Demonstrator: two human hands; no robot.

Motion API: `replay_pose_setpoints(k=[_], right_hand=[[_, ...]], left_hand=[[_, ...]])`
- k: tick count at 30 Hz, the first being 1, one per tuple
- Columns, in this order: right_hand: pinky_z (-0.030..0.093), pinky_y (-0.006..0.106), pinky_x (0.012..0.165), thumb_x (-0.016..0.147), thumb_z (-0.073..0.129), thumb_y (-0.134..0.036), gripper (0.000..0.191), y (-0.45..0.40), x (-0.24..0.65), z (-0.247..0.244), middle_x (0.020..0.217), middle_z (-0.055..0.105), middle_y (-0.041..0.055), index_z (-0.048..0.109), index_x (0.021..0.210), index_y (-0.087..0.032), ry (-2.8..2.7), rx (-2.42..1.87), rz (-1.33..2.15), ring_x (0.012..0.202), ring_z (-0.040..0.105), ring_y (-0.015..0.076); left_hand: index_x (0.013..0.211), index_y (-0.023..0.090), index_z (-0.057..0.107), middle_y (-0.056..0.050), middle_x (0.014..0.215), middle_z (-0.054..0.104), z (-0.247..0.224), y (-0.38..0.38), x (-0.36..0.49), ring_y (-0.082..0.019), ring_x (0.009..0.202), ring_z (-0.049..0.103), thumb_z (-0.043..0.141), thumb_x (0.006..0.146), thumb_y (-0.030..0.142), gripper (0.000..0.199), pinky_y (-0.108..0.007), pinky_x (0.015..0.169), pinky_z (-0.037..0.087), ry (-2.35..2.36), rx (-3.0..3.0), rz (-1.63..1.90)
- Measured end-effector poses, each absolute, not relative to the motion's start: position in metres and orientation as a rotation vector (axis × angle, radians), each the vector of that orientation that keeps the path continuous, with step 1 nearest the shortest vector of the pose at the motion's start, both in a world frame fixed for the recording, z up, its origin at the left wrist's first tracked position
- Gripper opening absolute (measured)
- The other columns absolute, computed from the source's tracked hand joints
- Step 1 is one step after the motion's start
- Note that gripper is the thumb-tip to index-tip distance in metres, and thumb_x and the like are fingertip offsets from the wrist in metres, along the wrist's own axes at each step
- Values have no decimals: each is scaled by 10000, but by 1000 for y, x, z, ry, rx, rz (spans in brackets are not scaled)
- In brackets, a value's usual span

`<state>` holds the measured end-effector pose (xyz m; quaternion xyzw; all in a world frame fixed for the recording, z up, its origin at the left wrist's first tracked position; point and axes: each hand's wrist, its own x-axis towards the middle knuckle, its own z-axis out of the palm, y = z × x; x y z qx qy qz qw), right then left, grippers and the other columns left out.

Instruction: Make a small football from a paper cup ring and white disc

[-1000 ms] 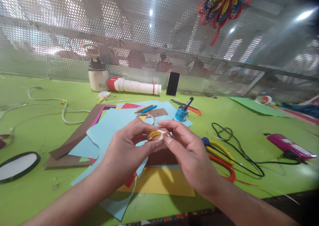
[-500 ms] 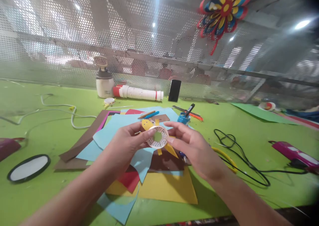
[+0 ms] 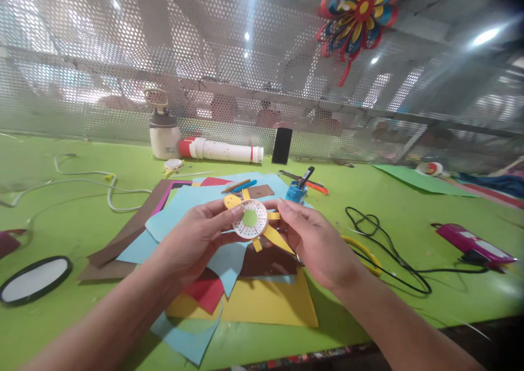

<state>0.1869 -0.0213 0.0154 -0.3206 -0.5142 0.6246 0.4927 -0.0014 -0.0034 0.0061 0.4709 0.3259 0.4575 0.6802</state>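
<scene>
A paper turtle (image 3: 262, 226) is held up over the paper pile, with a white ring-shaped, dotted shell and yellow head, legs and pointed tail. Green shows through the hole in the ring. My left hand (image 3: 204, 232) grips the shell's left edge, thumb on the front beside the head. My right hand (image 3: 313, 234) is closed at the turtle's right side, thumb and fingers by the yellow leg; its rear fingers are partly hidden behind the turtle. Beneath lie blue paper (image 3: 176, 210), brown paper (image 3: 270, 259), red paper (image 3: 208, 293) and yellow paper (image 3: 270, 303).
Behind the papers are a blue jar (image 3: 295, 192) with a black-handled tool, a white bottle (image 3: 165, 142), a white tube (image 3: 225, 151) and a phone (image 3: 282, 145). At right lies a magenta glue gun (image 3: 470, 244) with its black cord (image 3: 393, 253). A black-rimmed oval (image 3: 36, 279) is at left.
My right thumb has moved off the shell's right edge up to the leg. The turtle's right leg and tail now show more fully. The whole view has shifted slightly.
</scene>
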Motion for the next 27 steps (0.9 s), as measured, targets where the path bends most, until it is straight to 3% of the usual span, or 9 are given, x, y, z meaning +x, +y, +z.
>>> replay_pose_setpoints(k=[6, 15, 21, 27], right_hand=[[516, 234, 645, 918, 651, -429, 266, -25, 185, 15, 842, 703, 21, 711, 1059, -211, -1290, -823, 1423, 718, 619, 116], [514, 208, 569, 893, 683, -357, 229, -27, 185, 18, 798, 671, 2, 645, 1072, -221, -1223, -818, 1401, 656, 592, 103], [498, 219, 529, 858, 718, -358, 274, -26, 185, 16, 620, 529, -49, 636, 1077, -215, -1227, -838, 1379, 634, 574, 125], [475, 229, 510, 860, 698, -419, 329, -28, 183, 19, 703, 642, -7, 606, 1094, -206, -1232, -898, 1400, 573, 567, 114]], left_hand=[[983, 146, 793, -99, 928, 778, 7, -1, -1, -153, 784, 681, 716, 869, 292, 201, -232, 689, 577, 728, 987, 1016], [930, 104, 796, -121, 882, 772, 9, -3, 1, -142, 735, 676, 692, 888, 258, 191, -186, 609, 577, 741, 948, 989], [837, 95, 783, -86, 765, 732, 8, -3, 1, -113, 633, 641, 672, 895, 214, 173, -175, 554, 570, 742, 904, 986], [826, 81, 772, -82, 720, 694, 6, 0, 1, -111, 594, 619, 689, 875, 210, 161, -174, 503, 550, 768, 893, 986]])
